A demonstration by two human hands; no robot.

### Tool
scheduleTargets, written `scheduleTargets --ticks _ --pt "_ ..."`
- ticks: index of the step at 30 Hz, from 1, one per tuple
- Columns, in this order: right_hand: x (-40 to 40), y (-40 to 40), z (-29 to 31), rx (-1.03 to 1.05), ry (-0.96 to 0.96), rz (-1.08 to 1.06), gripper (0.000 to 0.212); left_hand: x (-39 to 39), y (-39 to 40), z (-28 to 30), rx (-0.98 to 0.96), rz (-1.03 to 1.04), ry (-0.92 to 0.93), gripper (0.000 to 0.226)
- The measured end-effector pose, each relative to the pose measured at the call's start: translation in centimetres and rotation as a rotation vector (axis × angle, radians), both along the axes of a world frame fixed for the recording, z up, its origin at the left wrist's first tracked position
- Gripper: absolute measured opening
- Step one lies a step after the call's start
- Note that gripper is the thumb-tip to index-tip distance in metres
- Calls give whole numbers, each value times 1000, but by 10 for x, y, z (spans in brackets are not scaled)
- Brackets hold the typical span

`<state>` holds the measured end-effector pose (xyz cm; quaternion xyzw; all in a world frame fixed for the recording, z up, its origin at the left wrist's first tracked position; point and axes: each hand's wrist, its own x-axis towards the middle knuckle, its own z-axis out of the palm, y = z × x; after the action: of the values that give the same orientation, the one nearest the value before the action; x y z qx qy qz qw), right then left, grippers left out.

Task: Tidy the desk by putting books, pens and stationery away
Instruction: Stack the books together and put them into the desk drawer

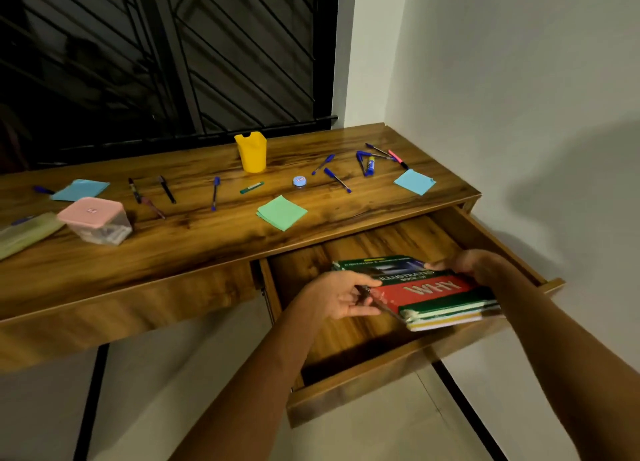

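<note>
A stack of books (429, 292), topped by a green and red one with "WHY" on its cover, sits low inside the open wooden drawer (363, 388). My left hand (337, 296) grips the stack's left edge, and a dark pen also lies in its fingers. My right hand (471, 265) holds the stack's far right corner. On the desk top (194, 239) lie several blue pens (215, 192), a yellow pen holder (251, 152), sticky-note pads in green (281, 212) and blue (414, 181), and a glue stick (371, 164).
A pink-lidded clear box (95, 220) and a pale folder (24, 234) rest at the desk's left. A small round tin (299, 181) lies mid-desk. A white wall (519, 97) closes the right side, a dark barred window (156, 62) the back.
</note>
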<state>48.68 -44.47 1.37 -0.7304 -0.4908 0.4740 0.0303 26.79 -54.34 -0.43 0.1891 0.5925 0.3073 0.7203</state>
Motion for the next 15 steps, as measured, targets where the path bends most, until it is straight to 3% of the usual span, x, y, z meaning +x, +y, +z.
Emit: scheduleTargets --ticks 5,8,11,15 --pt "-19 4 -31 -19 109 -28 39 -21 -4 -35 -42 90 108 37" --pt "-44 12 -54 -36 159 -49 35 -37 -3 -51 -77 132 166 18" --pt "-69 18 -70 -31 190 -50 24 -49 3 -63 -97 124 240 17" --pt "-88 20 -99 -18 243 -76 25 -57 12 -81 -157 91 281 5"
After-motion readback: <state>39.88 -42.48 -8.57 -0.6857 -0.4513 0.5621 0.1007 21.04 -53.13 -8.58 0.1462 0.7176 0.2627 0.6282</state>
